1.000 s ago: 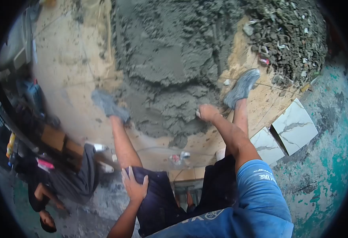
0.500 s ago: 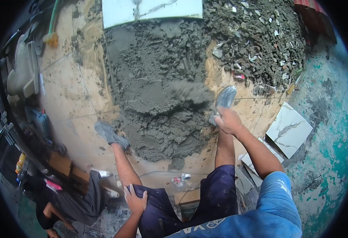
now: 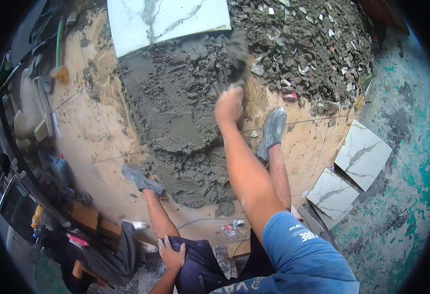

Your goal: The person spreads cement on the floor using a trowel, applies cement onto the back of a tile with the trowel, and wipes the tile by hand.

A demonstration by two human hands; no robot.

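The wet grey mortar (image 3: 166, 98) lies in a broad bed on the tan tiled floor (image 3: 92, 139), rough and lumpy over most of its surface, with a smoother patch near its middle and a ragged ridge below that. At its upper right edge is a trowel (image 3: 238, 51), smeared by motion blur, so whether its blade touches the mortar cannot be told. The person's right hand (image 3: 229, 105) is closed in a fist around the trowel's handle, over the bed's right edge. The left hand (image 3: 172, 252) is well apart from it, resting with fingers spread on the left thigh. A white marbled tile (image 3: 168, 22) covers the far end of the bed. Right of that sits a heap of rubble (image 3: 313, 49) mixed with pale chips. The grey left shoe (image 3: 141, 180) and right shoe (image 3: 272, 132) stand on either side of the mortar. Farther right, two loose marbled tiles (image 3: 363, 154) lie beside the worn green floor (image 3: 396, 210). A mallet (image 3: 59, 73) with a green handle lies at upper left; another person (image 3: 122, 259) in dark clothes is at lower left.
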